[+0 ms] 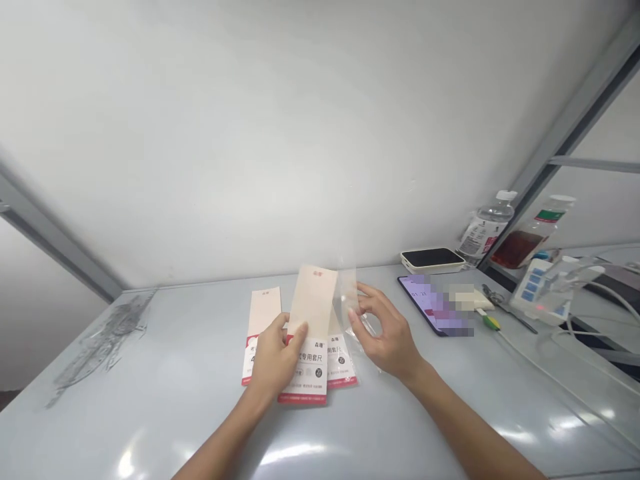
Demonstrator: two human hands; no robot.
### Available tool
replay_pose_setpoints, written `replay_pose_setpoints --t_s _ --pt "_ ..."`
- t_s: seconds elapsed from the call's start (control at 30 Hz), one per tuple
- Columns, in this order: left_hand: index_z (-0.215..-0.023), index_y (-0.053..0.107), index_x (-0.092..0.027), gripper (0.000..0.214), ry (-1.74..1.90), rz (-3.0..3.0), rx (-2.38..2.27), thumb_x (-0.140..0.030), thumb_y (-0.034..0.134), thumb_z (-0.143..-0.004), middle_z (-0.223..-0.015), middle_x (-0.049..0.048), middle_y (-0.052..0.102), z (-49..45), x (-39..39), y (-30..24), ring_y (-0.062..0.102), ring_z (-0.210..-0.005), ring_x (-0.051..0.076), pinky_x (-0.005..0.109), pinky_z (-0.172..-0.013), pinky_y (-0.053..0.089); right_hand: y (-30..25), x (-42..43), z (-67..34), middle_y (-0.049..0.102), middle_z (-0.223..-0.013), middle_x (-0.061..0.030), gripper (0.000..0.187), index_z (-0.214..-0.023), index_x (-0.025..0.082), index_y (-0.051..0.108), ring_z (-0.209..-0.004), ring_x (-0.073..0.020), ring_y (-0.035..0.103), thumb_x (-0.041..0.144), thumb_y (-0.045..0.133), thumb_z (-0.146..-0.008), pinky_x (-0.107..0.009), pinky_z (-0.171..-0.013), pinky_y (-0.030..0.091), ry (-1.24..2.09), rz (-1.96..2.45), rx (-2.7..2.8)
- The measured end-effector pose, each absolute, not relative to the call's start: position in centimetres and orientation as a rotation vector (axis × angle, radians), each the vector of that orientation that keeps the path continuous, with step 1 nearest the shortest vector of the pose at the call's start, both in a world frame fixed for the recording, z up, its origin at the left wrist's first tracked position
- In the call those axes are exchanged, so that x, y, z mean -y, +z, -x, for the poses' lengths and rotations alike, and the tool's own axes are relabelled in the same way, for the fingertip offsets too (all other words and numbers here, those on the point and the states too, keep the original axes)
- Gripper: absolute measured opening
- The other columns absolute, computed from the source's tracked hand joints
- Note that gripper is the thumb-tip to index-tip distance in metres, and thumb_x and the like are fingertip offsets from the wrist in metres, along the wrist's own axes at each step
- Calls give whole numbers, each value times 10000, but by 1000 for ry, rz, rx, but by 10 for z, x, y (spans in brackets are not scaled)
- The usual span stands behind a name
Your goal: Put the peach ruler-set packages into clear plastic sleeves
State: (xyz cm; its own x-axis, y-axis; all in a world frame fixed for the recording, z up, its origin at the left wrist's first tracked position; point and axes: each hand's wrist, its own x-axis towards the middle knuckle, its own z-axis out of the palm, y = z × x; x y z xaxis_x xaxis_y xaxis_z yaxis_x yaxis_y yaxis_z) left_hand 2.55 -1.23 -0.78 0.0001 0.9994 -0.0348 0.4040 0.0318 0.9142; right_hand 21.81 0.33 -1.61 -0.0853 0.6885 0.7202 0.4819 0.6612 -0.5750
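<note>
My left hand (pixel 277 357) is closed on a ruler-set packaging card (pixel 313 300), thumb on its front. The card is cream above and white below, with printed Chinese text and a red bottom strip. My right hand (pixel 387 330) pinches a clear plastic piece (pixel 347 290) between thumb and fingers, just right of that card. Whether it is a bag or a thin ruler, I cannot tell. A similar card (pixel 265 310) lies on the table to the left, partly covered by my left hand. Another card (pixel 341 363) lies behind the held one, apparently in a clear sleeve.
The grey table (pixel 175 373) meets a white wall, with a dark sketch-like mark (pixel 105 343) at left. To the right are a lit phone (pixel 425 300), a black-screened device (pixel 433 259), a white charger (pixel 470 298), two bottles (pixel 487 230), a power strip (pixel 540 290) and cables.
</note>
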Motion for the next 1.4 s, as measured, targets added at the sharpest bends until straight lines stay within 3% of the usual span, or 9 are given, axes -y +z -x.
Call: replay_pose_setpoints --t_s 0.13,0.3,0.5,0.67,0.8,0.97,1.13,1.4 --pt "-827 550 -187 323 991 -1496 -1556 -493 474 -753 -505 -15 570 -24 10 -8 503 -397 119 198 -367 338 -12 2 -214 504 -1230 -97 67 -744 215 469 -1200 -245 410 191 521 -779 -398 -919 413 506 934 1685" --pt "-819 506 -186 293 1034 -1436 -1399 -473 477 -770 -556 -10 587 -27 13 -6 546 -462 129 202 -409 385 -7 5 -210 366 -1366 -68 129 -733 210 443 -1197 -249 415 276 507 -823 -435 -948 372 1164 778 1370" --pt "-888 500 -184 302 1146 -1371 -1344 -465 483 -777 -693 20 625 -26 13 -5 593 -584 148 230 -491 454 -4 2 -209 443 -1308 -37 129 -769 220 454 -1149 -263 463 322 490 -839 -518 -931 364 1606 549 965" --pt "-902 498 -186 297 1148 -1389 -1321 -458 478 -783 -679 12 623 -24 10 -5 568 -496 123 232 -474 455 -4 4 -204 471 -1291 -9 95 -935 270 506 -1085 -236 523 297 469 -852 -480 -925 395 1759 530 829" --pt "-872 515 -177 300 1169 -1417 -1340 -459 482 -775 -662 16 616 -23 9 -5 570 -508 129 221 -442 434 -6 4 -202 525 -1242 -17 317 -1122 291 501 -1045 -211 559 248 542 -810 -417 -948 401 1850 610 835" --pt "-882 529 -191 277 1209 -1524 -1463 -445 479 -782 -603 -19 579 -21 9 -5 530 -490 109 197 -425 388 -2 3 -207 552 -1204 -80 407 -1240 235 452 -1034 -238 567 381 437 -860 -444 -942 401 1953 664 806" --pt "-850 517 -201 233 1188 -1645 -1569 -423 473 -794 -516 -50 521 -19 10 -5 449 -427 83 183 -404 336 -1 1 -209 573 -1168 -84 429 -1267 255 429 -1022 -234 574 409 405 -867 -444 -939 405 1995 678 779" --pt "-872 512 -196 234 1208 -1605 -1520 -412 470 -794 -605 -27 578 -19 9 -4 499 -491 96 190 -449 378 2 5 -206 564 -1163 -76 439 -1290 273 392 -1061 -227 544 418 369 -877 -450 -907 420 2028 658 792"
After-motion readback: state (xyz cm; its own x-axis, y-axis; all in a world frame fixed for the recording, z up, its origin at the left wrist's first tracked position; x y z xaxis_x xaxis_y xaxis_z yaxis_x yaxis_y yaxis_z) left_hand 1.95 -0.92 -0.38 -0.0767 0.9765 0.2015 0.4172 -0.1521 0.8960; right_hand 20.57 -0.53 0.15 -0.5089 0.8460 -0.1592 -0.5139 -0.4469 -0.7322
